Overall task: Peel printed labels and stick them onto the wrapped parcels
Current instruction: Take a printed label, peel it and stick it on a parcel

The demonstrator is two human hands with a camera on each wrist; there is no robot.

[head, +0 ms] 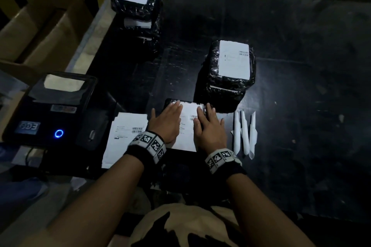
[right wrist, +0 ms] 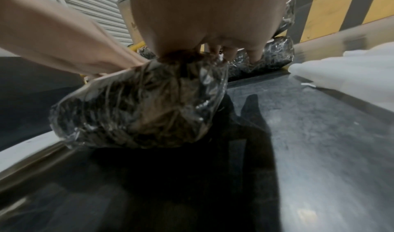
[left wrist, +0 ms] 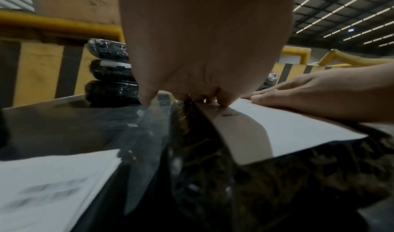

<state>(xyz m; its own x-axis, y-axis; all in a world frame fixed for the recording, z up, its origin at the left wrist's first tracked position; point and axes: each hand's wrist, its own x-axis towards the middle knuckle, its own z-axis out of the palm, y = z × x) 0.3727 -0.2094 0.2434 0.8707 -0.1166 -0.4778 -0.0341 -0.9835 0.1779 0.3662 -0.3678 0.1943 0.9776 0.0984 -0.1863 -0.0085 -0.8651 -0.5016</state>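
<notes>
A black film-wrapped parcel (head: 204, 109) lies on the dark table in front of me, with a white printed label (head: 187, 114) on its top. My left hand (head: 166, 120) lies flat on the label's left half, fingers straight. My right hand (head: 208, 126) lies flat on the right half, fingertips reaching the parcel's far edge. In the left wrist view the label (left wrist: 298, 131) bends down along the parcel's side (left wrist: 213, 176). The right wrist view shows the parcel (right wrist: 138, 109) under my right hand (right wrist: 209, 16). Most of the label is hidden by the hands.
A stack of labelled parcels (head: 230, 74) stands just beyond, and another stack (head: 138, 6) at the far left. Loose printed labels (head: 128, 132) lie left of my hands, beside the label printer (head: 52, 110). Rolled backing strips (head: 244, 132) lie to the right. A cardboard box (head: 40, 26) stands off the table's left.
</notes>
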